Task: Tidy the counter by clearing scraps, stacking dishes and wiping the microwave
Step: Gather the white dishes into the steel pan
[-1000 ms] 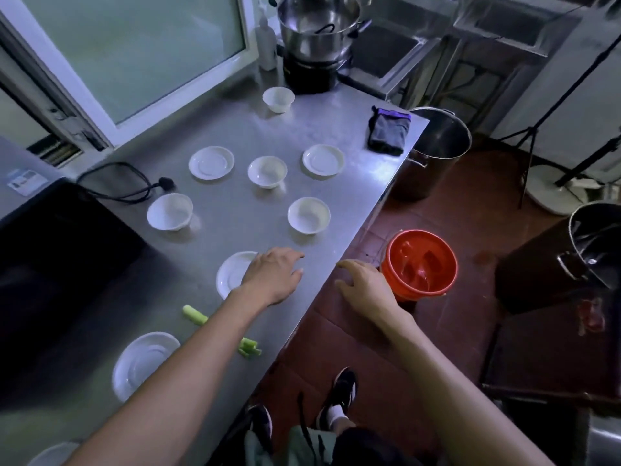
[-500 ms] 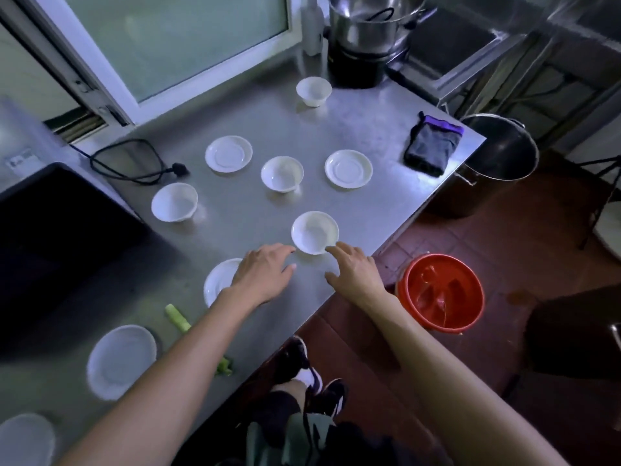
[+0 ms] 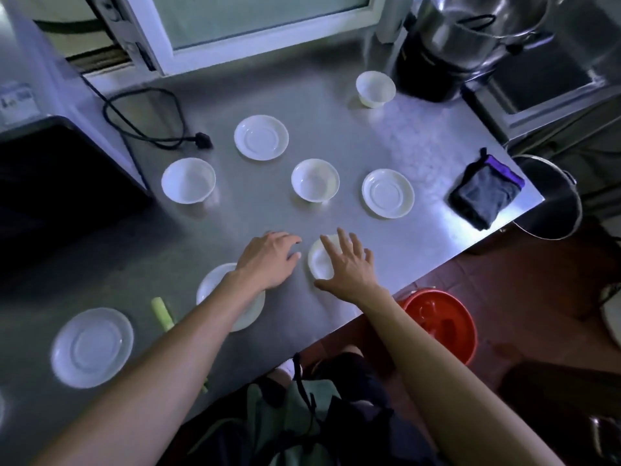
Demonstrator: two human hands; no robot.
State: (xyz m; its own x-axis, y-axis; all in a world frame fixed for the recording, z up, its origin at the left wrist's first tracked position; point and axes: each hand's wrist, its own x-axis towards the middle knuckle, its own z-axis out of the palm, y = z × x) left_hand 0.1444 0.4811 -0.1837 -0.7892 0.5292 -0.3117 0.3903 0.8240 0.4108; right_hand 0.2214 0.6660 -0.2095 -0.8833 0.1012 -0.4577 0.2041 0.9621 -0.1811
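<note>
White dishes lie scattered on the steel counter (image 3: pixel 420 237). My right hand (image 3: pixel 349 264) hovers with fingers spread over a small white bowl (image 3: pixel 319 260) near the front edge. My left hand (image 3: pixel 268 260) is open just left of that bowl, its wrist over a saucer (image 3: pixel 215 287). Other bowls stand at the middle (image 3: pixel 315 180), the left (image 3: pixel 188 180) and the far back (image 3: pixel 375 88). Saucers lie at the back (image 3: pixel 261 137), the right (image 3: pixel 387 193) and the near left (image 3: pixel 92 347). A green vegetable scrap (image 3: pixel 162 312) lies beside my left forearm. The black microwave (image 3: pixel 50 183) stands at the left.
A folded grey cloth (image 3: pixel 484 196) sits at the counter's right corner. An orange bucket (image 3: pixel 443 327) stands on the floor below the edge, a steel pot (image 3: pixel 551 200) beside it. A black power cord (image 3: pixel 148 119) lies near the window. A large pot (image 3: pixel 470 31) on a burner stands at the back.
My right hand rose from beside the orange bucket onto the counter and now spreads over the near bowl. My left hand shifted slightly forward past the saucer. The view moved closer.
</note>
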